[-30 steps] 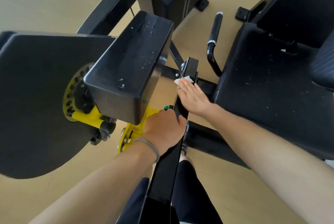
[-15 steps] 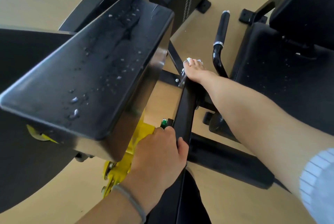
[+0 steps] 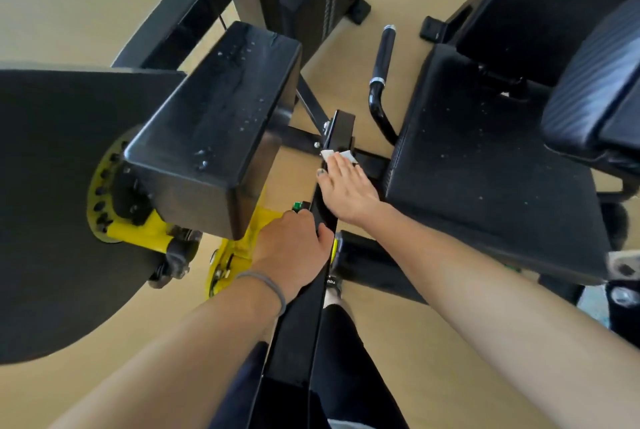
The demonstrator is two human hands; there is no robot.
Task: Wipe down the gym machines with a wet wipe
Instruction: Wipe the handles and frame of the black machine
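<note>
White, folded wet wipe lies pinned under the flat, straight fingers of the right hand on the black steel machine bar, peeking out just past the fingertips. Nearer the person, the left hand curls round that bar, bracing it. Firm, even pressure and overlapping strokes along the bar should clean it best.

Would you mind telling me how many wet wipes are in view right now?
1: a white wipe pressed on the black bar under the right hand; others may be hidden.
</note>
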